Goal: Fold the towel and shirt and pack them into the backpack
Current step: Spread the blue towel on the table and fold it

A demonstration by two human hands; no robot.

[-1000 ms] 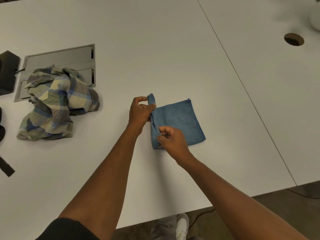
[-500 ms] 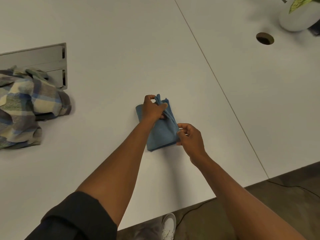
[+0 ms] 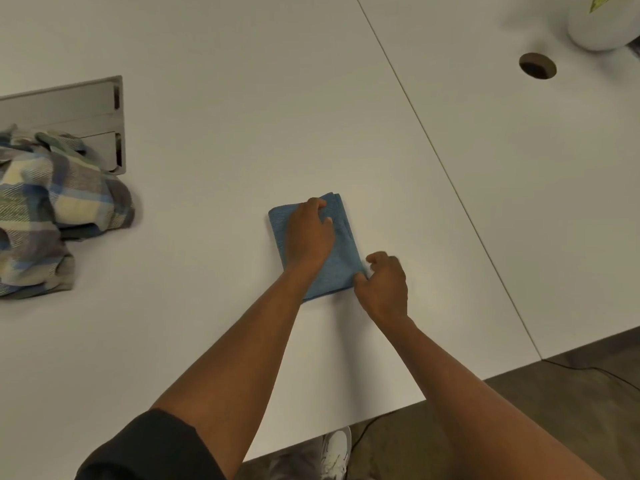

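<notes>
Towel (image 3: 341, 258) now lies as a narrow blue packet at table (image 3: 242, 98) centre; a second ago it was a wider square with its left edge lifted, so I have carried that edge over to the right and halved it. My left hand (image 3: 310, 233) lies on top of the packet, fingers bent and pressing toward 12 o'clock, nothing clamped. My right hand (image 3: 384, 282) sits at the packet's 5 o'clock corner, fingers curled; whether I pinch cloth there I cannot tell, the hand is blurred. Towel fold looks near done. Shirt (image 3: 52, 209) remains crumpled at 9 o'clock, partly on a grey tray (image 3: 69, 105), not yet folded. Backpack not in view.
</notes>
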